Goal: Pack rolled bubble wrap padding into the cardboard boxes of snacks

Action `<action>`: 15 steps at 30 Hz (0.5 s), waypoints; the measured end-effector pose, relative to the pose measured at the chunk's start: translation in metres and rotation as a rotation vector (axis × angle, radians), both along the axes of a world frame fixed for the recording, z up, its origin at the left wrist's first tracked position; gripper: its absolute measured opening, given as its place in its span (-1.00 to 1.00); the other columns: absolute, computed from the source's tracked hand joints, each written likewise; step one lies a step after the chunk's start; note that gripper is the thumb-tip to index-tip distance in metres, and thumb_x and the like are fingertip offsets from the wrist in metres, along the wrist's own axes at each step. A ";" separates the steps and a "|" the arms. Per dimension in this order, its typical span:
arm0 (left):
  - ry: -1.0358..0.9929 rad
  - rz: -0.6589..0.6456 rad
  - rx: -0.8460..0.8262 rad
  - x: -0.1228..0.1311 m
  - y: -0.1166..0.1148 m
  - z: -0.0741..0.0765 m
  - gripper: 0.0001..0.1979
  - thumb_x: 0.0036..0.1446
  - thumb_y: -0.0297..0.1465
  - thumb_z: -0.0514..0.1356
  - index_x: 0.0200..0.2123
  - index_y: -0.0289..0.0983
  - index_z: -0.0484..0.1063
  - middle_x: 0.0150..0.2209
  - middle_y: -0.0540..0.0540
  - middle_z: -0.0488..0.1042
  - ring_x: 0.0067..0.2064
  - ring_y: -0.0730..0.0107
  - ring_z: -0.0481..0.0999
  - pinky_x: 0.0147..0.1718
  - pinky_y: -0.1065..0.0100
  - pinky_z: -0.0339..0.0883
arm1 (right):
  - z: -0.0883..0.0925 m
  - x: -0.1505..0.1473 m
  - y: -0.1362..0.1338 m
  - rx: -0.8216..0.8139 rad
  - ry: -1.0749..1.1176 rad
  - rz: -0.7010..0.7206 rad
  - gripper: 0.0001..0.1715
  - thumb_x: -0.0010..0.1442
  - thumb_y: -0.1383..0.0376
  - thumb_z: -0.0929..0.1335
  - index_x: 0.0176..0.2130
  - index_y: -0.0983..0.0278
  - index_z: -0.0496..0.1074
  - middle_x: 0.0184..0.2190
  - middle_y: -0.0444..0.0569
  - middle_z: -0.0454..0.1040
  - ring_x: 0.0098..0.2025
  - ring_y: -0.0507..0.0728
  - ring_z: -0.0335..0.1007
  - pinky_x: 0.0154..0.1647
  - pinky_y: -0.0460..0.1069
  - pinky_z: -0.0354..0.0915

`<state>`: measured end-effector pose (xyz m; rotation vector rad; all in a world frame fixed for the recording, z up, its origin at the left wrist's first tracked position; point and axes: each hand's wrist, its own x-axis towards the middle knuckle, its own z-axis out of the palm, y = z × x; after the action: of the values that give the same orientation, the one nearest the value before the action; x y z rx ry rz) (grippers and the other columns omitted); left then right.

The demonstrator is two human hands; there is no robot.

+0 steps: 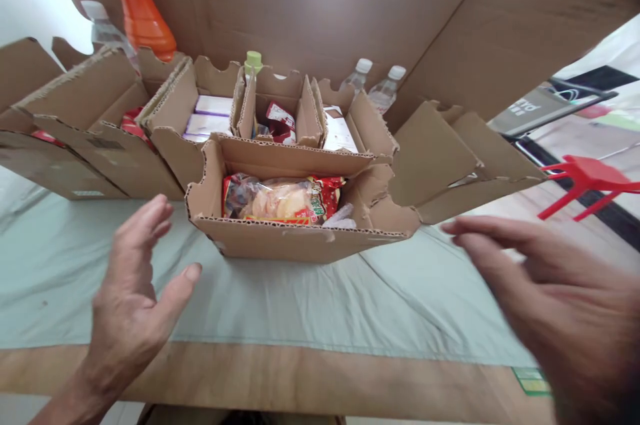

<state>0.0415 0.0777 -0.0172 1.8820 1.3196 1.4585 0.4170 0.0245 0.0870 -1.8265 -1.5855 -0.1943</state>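
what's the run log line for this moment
left hand: open, empty | right hand: open, empty | nearest: brown cardboard box holding red snack bag

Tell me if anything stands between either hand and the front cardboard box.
Nothing visible does. The left hand and right hand are open on either side of the front box, apart from it, with only green cloth between.

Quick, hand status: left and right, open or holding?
Left hand: open, holding nothing, just left of the cardboard box.
Right hand: open, holding nothing, right of it.
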 end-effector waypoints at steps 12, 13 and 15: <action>-0.080 -0.172 -0.194 0.054 -0.039 -0.037 -0.34 0.35 -0.31 0.19 0.45 -0.10 0.07 0.31 -0.27 0.38 0.26 0.08 0.49 0.12 0.08 0.55 | -0.101 -0.052 -0.031 -0.056 0.365 0.188 -0.68 0.31 0.03 0.41 -0.19 0.24 0.46 -0.35 0.00 0.59 -0.38 0.15 0.50 -0.55 -0.05 0.33; -0.074 -0.187 -0.201 0.053 -0.055 -0.040 -0.36 0.36 -0.31 0.18 0.44 -0.12 0.09 0.29 -0.29 0.39 0.26 0.07 0.50 0.13 0.06 0.55 | -0.101 -0.049 -0.052 -0.030 0.342 0.154 -0.72 0.32 0.06 0.41 -0.21 0.22 0.48 -0.37 -0.02 0.59 -0.43 0.13 0.47 -0.57 -0.05 0.30; -0.073 -0.201 -0.251 0.044 -0.088 -0.043 -0.39 0.35 -0.27 0.20 0.40 -0.16 0.17 0.22 -0.30 0.46 0.24 0.01 0.51 0.17 -0.01 0.52 | -0.103 -0.049 -0.089 -0.009 0.302 0.113 -0.78 0.35 0.11 0.41 -0.23 0.20 0.51 -0.44 -0.06 0.56 -0.55 0.11 0.37 -0.64 -0.04 0.21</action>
<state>0.0859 -0.0104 -0.0605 1.7255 1.1810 1.1902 0.3677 -0.0647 -0.0157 -1.6763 -1.4701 0.1349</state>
